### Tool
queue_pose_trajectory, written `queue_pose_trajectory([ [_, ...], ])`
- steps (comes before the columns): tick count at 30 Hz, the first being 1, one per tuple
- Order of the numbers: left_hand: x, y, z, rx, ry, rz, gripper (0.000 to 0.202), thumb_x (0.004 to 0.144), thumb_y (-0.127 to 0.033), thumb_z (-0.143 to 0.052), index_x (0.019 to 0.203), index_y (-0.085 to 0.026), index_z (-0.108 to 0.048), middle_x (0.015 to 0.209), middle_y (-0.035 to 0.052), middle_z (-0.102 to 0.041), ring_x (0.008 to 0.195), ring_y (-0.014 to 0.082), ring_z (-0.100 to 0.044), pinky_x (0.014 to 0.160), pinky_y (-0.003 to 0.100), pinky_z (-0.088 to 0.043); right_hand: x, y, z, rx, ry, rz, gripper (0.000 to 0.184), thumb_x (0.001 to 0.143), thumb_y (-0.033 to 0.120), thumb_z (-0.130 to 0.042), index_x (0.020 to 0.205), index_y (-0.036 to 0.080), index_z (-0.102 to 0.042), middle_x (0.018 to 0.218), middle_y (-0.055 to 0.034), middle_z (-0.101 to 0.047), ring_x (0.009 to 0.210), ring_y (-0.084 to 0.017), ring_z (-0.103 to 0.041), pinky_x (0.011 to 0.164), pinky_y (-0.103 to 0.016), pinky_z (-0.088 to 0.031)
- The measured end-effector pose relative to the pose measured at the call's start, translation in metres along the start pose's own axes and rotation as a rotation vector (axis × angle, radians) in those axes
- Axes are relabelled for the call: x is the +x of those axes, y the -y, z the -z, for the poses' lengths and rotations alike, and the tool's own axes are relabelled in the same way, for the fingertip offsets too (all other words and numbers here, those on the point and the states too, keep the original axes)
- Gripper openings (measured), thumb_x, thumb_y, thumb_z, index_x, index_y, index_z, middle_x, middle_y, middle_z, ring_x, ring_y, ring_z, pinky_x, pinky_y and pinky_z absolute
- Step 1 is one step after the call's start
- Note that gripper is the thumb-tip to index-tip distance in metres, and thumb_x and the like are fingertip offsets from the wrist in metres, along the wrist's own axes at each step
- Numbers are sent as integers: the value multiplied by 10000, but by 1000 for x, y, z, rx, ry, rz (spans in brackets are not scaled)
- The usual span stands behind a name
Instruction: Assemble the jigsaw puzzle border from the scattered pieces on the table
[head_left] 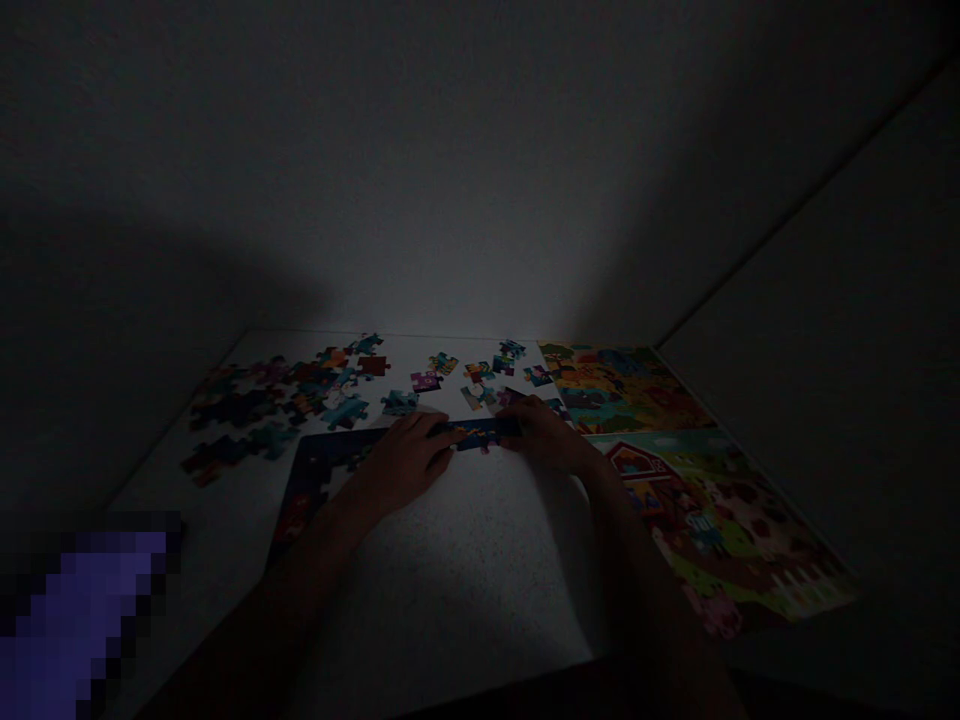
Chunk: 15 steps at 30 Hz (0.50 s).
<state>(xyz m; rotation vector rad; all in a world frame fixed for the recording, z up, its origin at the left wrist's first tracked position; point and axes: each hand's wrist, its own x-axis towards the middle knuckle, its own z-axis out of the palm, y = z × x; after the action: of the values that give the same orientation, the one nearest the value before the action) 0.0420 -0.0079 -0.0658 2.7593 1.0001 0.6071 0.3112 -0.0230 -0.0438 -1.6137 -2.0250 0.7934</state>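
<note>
In dim light, my left hand (pixel 405 458) bends over the top edge of a partly joined jigsaw puzzle, its fingers closed on a dark blue strip of puzzle pieces (pixel 478 433). My right hand (pixel 551 437) grips the right end of the same strip, fingers and thumb together. Parts of the pieces under both hands are hidden. From my left hand, the dark blue joined border (pixel 304 480) runs left and down toward me, partly behind my left forearm. Just beyond my hands lie loose pieces, among them a light blue puzzle piece (pixel 400 402) and a purple puzzle piece (pixel 427 381).
A heap of loose puzzle pieces (pixel 255 405) spreads over the left of the white table (pixel 480 540). On the right lie a picture with animals (pixel 622 385) and a farm picture (pixel 720 520). A wall (pixel 450 200) rises behind the table. A pixelated purple patch covers the lower left.
</note>
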Motion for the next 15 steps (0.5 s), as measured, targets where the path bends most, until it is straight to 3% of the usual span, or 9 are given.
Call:
queue_pose_trajectory([
  [11,1,2,-1,-5,6,-7,328,959,-220,-498,1253,-250,-639,1227,84,-591,1151,245,-535,1003,441,-466,1,2,0,-19,-3,-13,363,757,240,-742,1117,245,-696,1155,-81,-601,1097,-243,-571,991,-411,-459],
  [15,0,4,-2,-2,-19,-18,327,966,-236,-492,1257,-269,-638,1251,79,-597,1174,245,-536,1017,453,-462,-8,41,16,23,-96,19,263,842,257,-654,1102,234,-688,1072,-68,-637,937,-194,-612,871,-366,-508],
])
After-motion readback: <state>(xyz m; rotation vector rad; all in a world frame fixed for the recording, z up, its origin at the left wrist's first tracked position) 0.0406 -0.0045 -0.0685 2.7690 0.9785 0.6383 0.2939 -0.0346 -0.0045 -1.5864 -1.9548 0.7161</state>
